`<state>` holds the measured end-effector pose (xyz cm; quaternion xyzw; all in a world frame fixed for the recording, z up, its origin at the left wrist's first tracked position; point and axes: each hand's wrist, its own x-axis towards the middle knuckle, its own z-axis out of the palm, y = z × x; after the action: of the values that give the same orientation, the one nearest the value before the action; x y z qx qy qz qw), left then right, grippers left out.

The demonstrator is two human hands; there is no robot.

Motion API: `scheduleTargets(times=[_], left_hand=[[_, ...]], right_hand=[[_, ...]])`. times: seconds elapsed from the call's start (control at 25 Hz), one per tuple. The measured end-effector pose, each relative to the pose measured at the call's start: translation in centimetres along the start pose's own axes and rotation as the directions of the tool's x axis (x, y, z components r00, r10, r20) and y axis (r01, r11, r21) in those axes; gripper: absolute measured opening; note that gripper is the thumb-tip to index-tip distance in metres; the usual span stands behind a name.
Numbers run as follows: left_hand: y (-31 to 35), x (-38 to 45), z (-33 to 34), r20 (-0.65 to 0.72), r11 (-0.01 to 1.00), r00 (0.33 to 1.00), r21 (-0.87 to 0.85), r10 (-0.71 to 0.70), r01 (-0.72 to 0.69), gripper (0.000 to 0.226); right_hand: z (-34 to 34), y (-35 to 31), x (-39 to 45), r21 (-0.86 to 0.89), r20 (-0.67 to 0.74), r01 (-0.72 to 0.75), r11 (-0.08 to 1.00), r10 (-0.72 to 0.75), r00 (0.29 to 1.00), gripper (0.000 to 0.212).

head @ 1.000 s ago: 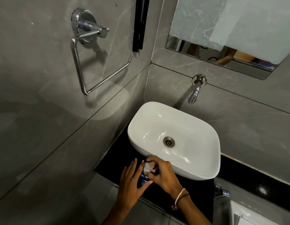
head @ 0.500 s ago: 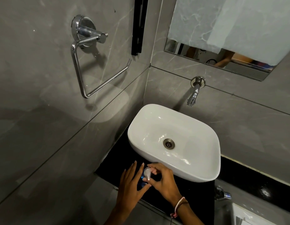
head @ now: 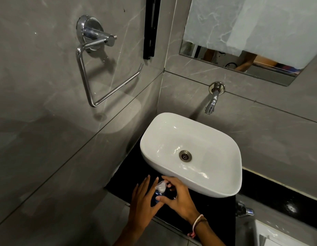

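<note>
Upright blue pump bottle [head: 158, 197] on counter [head: 129, 176], clear nozzle [head: 160, 185] toward left hand [head: 142, 201] (fingers straight), right hand [head: 179, 197] gripping it

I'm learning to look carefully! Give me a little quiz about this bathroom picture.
1. True or false: the towel ring is bare.
2. The sink is: A white, B green, C red.
3. Which one holds the bottle and wears a wristband: the left hand or the right hand?
Key: 1 true; 2 A; 3 the right hand.
</note>
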<state>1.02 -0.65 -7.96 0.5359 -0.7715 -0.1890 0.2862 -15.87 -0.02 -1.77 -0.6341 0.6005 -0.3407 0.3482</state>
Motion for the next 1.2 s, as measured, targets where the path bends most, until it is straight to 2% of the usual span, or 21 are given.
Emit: scheduleTargets(times=[0.08, 0.24, 0.36, 0.44, 0.52, 0.6, 0.68, 0.76, 0.84, 0.92, 1.0, 1.12, 1.2], left_hand=[[0.2, 0.1, -0.2, -0.017, 1.0, 1.0, 0.016, 0.003, -0.003, 0.072], [0.1, 0.2, -0.2, -0.021, 0.998, 1.0, 0.054, 0.012, -0.011, 0.074], [0.1, 0.2, -0.2, -0.009, 0.997, 1.0, 0.072, 0.021, -0.02, 0.073], [0.1, 0.2, -0.3, -0.016, 0.997, 1.0, 0.078, 0.006, -0.005, 0.075], [0.1, 0.2, -0.3, -0.012, 0.996, 1.0, 0.089, -0.003, 0.004, 0.076], [-0.2, 0.0, -0.2, 0.002, 0.995, 1.0, 0.1, 0.013, -0.013, 0.075], [-0.4, 0.1, -0.1, 0.016, 0.994, 1.0, 0.103, 0.025, -0.026, 0.075], [-0.4, 0.2, 0.0, 0.025, 0.995, 1.0, 0.1, 0.017, -0.019, 0.077], [-0.3, 0.3, 0.0, 0.022, 0.998, 1.0, 0.064, 0.019, -0.021, 0.076], [-0.4, 0.3, 0.1, 0.016, 0.999, 0.999, 0.011, 0.038, -0.038, 0.074], [-0.5, 0.4, 0.2, 0.011, 0.998, 0.998, -0.007, 0.063, -0.063, 0.075], [-0.4, 0.5, 0.3, 0.0, 0.998, 0.998, -0.012, 0.069, -0.069, 0.078], [-0.3, 0.5, 0.3, -0.006, 0.997, 0.997, -0.012, 0.074, -0.074, 0.078]], right_hand=[[-0.4, 0.0, 0.0, 0.0, 0.027, 0.037, 0.999, -0.037, 0.999, 0.045], [-0.3, -0.1, 0.5, -0.024, -0.035, -0.037, 0.999, 0.036, 0.999, 0.036], [-0.4, 0.3, 0.3, -0.024, -0.004, 0.033, 0.999, -0.034, 0.999, 0.044], [-0.4, 0.7, 0.6, -0.033, 0.022, 0.077, 0.996, -0.076, 0.997, 0.034], [-0.4, 0.6, 0.8, -0.021, -0.018, 0.011, 1.0, -0.011, 1.0, 0.027], [-0.2, 0.6, 1.0, -0.037, -0.024, -0.007, 0.999, 0.006, 1.0, 0.036], [-0.4, 0.4, 0.8, -0.049, 0.017, 0.049, 0.998, -0.048, 0.999, 0.043], [-0.5, 0.8, 0.8, -0.05, 0.035, 0.075, 0.996, -0.073, 0.997, 0.035], [-0.5, 0.9, 0.7, -0.02, -0.019, 0.009, 1.0, -0.009, 1.0, 0.026], [-0.2, 1.0, 0.5, 0.003, -0.038, -0.024, 1.0, 0.024, 0.999, 0.036], [0.0, 1.0, 0.2, 0.014, -0.014, 0.015, 1.0, -0.015, 1.0, 0.046], [0.1, 1.3, 0.5, 0.037, -0.016, 0.019, 0.999, -0.019, 1.0, 0.03], [0.2, 1.1, 0.5, 0.081, -0.061, -0.025, 0.996, 0.03, 0.998, 0.031]])
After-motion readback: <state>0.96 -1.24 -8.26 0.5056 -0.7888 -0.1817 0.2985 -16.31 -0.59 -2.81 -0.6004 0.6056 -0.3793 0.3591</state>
